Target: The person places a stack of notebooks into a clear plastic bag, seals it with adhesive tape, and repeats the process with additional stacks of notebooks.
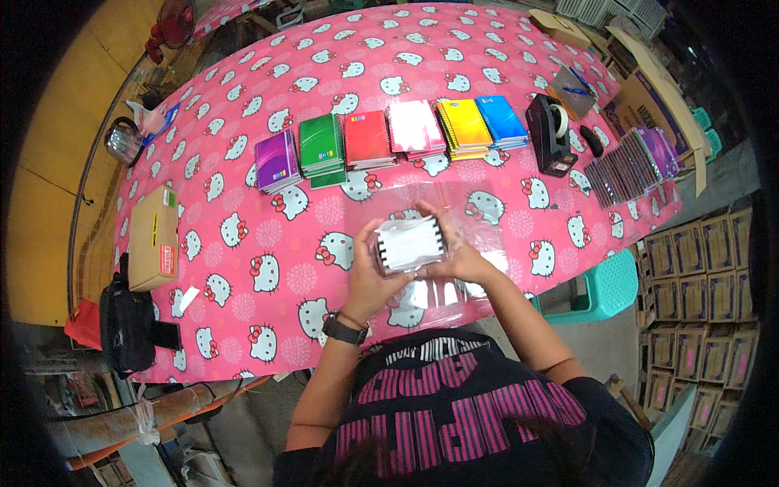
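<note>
Between my two hands is a stack of small spiral notebooks (pixel 411 244), its white page edges up and black coils at both sides. Clear plastic seems to wrap around it. My left hand (pixel 372 272) grips the stack's left side, fingers curled round it. On the opposite side my right hand (pixel 458 256) holds it, thumb low and fingers at the far edge. Under and beside my hands, clear plastic bags (pixel 479 231) lie flat on the table. Beyond them stand piles of notebooks in a row: purple (pixel 277 161), green (pixel 321 146), red (pixel 370 138), pink-white (pixel 415 128), yellow (pixel 463 128), blue (pixel 501 120).
A black tape dispenser (pixel 552 138) stands right of the row, near bundled notebooks (pixel 629 170) and an open carton (pixel 649 105). At left are a cardboard box (pixel 154 239) and a black bag (pixel 128 325). A green stool (pixel 600 288) stands by the pink tablecloth's (pixel 276 325) right edge.
</note>
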The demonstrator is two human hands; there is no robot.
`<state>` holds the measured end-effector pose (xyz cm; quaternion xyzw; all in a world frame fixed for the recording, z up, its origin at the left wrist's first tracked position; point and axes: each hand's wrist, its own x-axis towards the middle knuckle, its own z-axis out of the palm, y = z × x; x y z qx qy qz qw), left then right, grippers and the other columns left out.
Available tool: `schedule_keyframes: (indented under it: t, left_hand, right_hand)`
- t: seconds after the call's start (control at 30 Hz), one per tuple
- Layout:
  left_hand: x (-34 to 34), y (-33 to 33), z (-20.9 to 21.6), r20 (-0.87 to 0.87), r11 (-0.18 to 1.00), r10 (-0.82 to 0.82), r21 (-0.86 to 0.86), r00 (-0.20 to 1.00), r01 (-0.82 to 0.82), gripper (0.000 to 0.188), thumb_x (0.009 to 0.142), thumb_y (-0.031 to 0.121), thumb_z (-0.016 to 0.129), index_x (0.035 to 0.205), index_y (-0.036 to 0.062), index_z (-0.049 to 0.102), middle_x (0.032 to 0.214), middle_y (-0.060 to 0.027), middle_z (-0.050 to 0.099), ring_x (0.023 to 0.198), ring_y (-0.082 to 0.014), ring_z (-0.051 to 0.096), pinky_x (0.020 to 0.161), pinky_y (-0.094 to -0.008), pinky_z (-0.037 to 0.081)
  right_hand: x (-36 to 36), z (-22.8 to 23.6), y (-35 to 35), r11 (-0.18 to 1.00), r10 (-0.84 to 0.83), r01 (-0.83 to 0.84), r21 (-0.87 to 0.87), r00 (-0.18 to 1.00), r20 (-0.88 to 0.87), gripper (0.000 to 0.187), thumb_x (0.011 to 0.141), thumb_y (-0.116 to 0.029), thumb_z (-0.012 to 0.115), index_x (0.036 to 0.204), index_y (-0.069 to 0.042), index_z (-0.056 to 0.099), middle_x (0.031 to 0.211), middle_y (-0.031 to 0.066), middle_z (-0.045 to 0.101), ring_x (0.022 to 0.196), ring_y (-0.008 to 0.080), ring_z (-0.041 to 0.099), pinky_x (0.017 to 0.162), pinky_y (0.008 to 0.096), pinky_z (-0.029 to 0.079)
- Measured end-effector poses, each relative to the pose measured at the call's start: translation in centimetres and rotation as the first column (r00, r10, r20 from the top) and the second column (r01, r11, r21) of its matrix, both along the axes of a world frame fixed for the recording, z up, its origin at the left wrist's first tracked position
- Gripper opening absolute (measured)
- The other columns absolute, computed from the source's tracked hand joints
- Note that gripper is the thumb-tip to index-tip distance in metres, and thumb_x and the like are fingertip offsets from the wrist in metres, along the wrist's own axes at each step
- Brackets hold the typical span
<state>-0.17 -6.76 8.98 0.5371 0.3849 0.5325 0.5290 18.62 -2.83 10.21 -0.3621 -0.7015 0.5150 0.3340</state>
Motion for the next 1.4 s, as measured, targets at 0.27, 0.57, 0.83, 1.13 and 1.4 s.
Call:
schedule_keyframes:
  t: [0.27,0.57,0.83,1.13,1.4]
  left_hand:
    - [-0.4,-0.3,-2.0,-0.073,0.985,0.163,0.077,0.984,-0.157,0.108,0.058,0.007,0.080,0.140,0.0057,0.009,0.136,-0.0172,0.031,0.127,-0.0277,0.035,0.104,-0.0398,0.034]
    - [-3.8,-1.8,8.6,-0.721,0.842,0.286,0.503,0.631,0.194,0.017,0.065,0.024,0.077,0.073,0.0155,0.065,0.113,-0.0016,0.059,0.124,-0.0315,0.036,0.105,-0.0562,0.012]
    - [-6.4,-2.8,1.9,-0.649,0.906,0.304,0.424,0.697,0.000,0.043,0.067,0.008,0.063,0.110,0.0080,0.059,0.124,-0.0062,0.054,0.126,-0.0351,0.034,0.103,-0.0506,0.026]
    - [-2.9,-1.6,0.8,-0.710,0.901,0.151,0.386,0.688,0.200,0.066,0.063,0.007,0.062,0.127,0.0183,0.051,0.139,-0.0100,0.039,0.133,-0.0413,0.020,0.107,-0.0537,0.018]
    - [-4.9,-2.8,-0.4,-0.702,0.933,0.173,0.342,0.691,0.114,0.069,0.064,0.016,0.063,0.131,0.0129,0.045,0.142,-0.0150,0.032,0.134,-0.0412,0.017,0.108,-0.0529,0.014]
  right_hand:
    - [-1.8,-2.4,-0.8,1.000,-0.014,0.013,0.027,0.999,0.038,0.111,0.058,-0.006,0.075,0.144,-0.005,0.005,0.144,0.0173,0.023,0.133,0.0272,0.026,0.110,0.0362,0.020]
    - [2.5,1.5,-1.6,0.937,0.077,-0.144,0.319,0.974,0.214,0.056,0.056,0.001,0.054,0.110,-0.012,0.063,0.124,0.0020,0.055,0.119,0.0305,0.039,0.105,0.0427,0.028]
    - [1.9,1.2,-0.1,0.874,0.179,-0.291,0.389,0.937,0.299,0.060,0.055,-0.013,0.053,0.114,-0.019,0.064,0.138,0.0041,0.044,0.129,0.0373,0.029,0.107,0.0506,0.020]
    - [1.7,2.0,0.9,0.837,0.281,-0.434,0.334,0.864,0.418,0.070,0.051,-0.003,0.062,0.116,-0.026,0.062,0.148,0.0040,0.029,0.135,0.0401,0.019,0.107,0.0551,0.018]
    - [1.2,3.1,0.9,0.770,0.276,-0.510,0.384,0.808,0.520,0.073,0.051,-0.006,0.064,0.119,-0.031,0.060,0.149,0.0044,0.025,0.135,0.0422,0.016,0.105,0.0579,0.018]
